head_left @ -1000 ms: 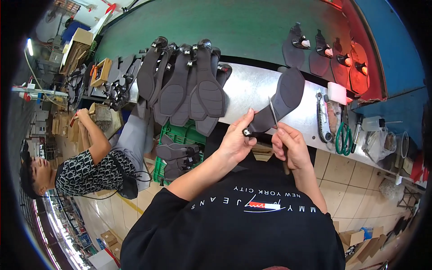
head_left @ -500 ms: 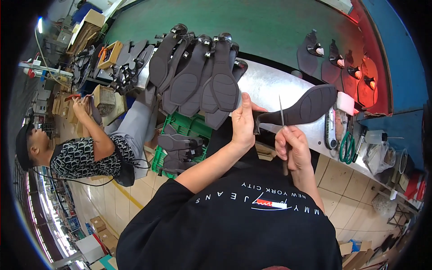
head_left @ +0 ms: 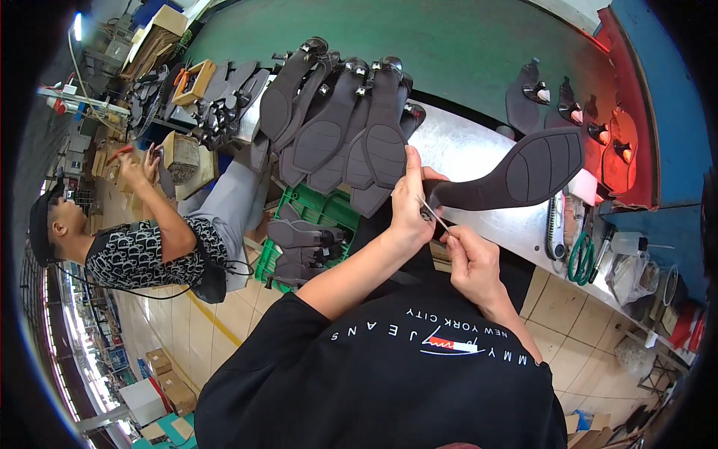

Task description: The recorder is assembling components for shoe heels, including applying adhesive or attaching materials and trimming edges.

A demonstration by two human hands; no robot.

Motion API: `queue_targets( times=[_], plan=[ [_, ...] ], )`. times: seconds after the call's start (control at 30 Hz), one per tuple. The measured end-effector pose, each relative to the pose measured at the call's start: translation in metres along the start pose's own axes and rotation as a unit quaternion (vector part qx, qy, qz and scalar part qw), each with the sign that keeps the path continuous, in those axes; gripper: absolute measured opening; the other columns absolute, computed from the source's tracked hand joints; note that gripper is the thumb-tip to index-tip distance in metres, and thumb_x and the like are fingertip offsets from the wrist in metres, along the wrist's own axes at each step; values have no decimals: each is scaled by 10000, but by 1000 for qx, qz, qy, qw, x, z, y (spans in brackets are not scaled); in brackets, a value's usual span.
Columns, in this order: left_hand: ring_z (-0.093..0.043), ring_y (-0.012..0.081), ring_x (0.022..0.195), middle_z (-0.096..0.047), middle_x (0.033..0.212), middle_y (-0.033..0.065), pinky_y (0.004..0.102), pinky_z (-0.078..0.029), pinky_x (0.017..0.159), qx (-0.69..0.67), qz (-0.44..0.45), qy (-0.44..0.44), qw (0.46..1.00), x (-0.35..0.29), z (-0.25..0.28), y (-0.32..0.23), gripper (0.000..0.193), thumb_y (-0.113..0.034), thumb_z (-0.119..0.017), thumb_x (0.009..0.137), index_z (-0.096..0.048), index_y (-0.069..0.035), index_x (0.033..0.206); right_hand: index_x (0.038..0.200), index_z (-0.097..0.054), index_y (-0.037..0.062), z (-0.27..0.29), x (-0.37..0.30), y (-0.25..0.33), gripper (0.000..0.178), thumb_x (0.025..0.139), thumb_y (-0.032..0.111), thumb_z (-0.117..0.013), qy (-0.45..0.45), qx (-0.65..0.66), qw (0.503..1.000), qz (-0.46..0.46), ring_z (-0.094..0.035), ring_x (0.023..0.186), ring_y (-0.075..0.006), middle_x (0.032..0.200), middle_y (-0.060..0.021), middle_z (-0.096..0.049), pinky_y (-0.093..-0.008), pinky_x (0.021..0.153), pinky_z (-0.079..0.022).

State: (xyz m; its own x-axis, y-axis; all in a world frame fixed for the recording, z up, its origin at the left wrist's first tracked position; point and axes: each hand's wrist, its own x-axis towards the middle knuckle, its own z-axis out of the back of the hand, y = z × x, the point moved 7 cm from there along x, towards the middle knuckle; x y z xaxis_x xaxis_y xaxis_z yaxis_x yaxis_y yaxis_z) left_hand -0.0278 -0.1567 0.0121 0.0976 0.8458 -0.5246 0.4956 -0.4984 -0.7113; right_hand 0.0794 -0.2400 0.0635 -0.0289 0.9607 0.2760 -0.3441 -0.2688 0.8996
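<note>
In my left hand (head_left: 410, 206) is the heel end of a black heeled sandal (head_left: 535, 168), its sole turned up and its toe pointing right over the metal bench. My right hand (head_left: 475, 262) pinches a thin, pointed metal tool (head_left: 434, 212). The tool's tip lies by the sandal's heel, close to my left palm; whether it touches the shoe I cannot tell. My fingers partly cover the heel. Just left of my hands, several similar black sandals (head_left: 321, 142) lie soles up, overlapping on the bench edge.
A metal ledge (head_left: 449, 146) runs along a green belt (head_left: 359, 30). Right lie a utility knife (head_left: 555, 228) and green-handled scissors (head_left: 581, 258); beyond, sandals (head_left: 621, 142) sit under red light. A green crate (head_left: 329, 198) of shoes stands below. At left a co-worker (head_left: 149, 251) handles something orange-red.
The tool has swung from upright across the sandal's narrow middle to a slant at its heel. My right hand moved left and down, and the sandal's toe shifted right and up.
</note>
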Motion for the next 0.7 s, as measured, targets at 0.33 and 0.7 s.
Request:
queue_targets(
  times=[0.33,0.7],
  plan=[
    [-398,128,454,-565,671,18,240,-277,400,-241,200,83,946,3,-16,25,524,-642,-552,870,-599,-124,805,898,-597,12,10,1,-13,27,893,3,-572,-69,-79,994,-37,-633,623,-318,723,-151,-616,-371,558,-488],
    [-447,93,519,-521,605,-24,247,-307,420,-102,66,43,992,18,-5,-49,490,-572,-599,890,-551,-138,668,880,-620,25,-27,-8,27,47,837,33,-637,80,18,994,68,-625,625,-305,737,-140,-610,-371,562,-489]
  ],
)
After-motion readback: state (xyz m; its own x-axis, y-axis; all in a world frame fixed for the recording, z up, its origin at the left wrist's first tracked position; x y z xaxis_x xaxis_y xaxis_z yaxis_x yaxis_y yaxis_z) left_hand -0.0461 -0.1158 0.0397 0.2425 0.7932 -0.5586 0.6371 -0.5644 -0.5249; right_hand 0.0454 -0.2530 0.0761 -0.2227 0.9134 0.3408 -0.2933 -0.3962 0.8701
